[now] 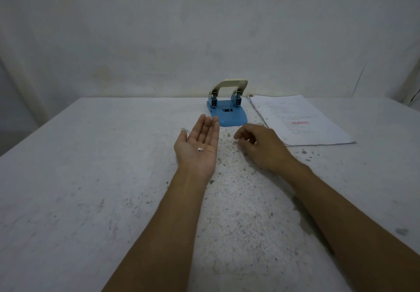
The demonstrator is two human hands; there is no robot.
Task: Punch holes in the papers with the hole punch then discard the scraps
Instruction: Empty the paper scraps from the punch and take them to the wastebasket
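A blue hole punch (229,112) with a cream lever stands upright near the table's far edge. Right of it lies a stack of white papers (302,121) with a red stamp. My left hand (198,146) lies palm up just in front of the punch, fingers straight, with a few small white paper scraps (200,149) resting in the palm. My right hand (259,146) hovers palm down beside it, fingers curled with thumb and forefinger close together over the table; whether they pinch a scrap I cannot tell. A small white scrap (233,151) lies on the table below that hand.
The white table (91,178) is worn and speckled with dark chips between and in front of my hands. A plain white wall (204,30) rises right behind the punch and papers. A pale fleck (183,129) lies left of my left hand.
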